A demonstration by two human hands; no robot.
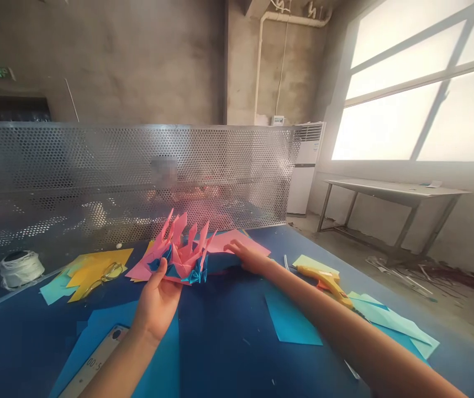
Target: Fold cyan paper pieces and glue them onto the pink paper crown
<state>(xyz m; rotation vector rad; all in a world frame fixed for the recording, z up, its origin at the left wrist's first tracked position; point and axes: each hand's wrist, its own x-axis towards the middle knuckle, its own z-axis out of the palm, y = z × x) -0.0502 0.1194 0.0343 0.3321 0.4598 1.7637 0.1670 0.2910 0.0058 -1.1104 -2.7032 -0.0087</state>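
Holding a spiky pink-and-blue paper model (181,254) up at the frame's centre, above the blue table (228,337).
Our left hand (157,301) closed its grip around the model's base, keeping the points free; our right hand (250,256) lay open, fingers flat on a pink sheet (241,241) just right of it, pinning it.

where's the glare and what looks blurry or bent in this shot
Head view: the window at upper right is blown out white, hazing that wall; the perforated metal screen blurs what lies behind it; wide-angle distortion bows the blue table edges; the pink and blue folded paper piece in the left hand stays fairly sharp.
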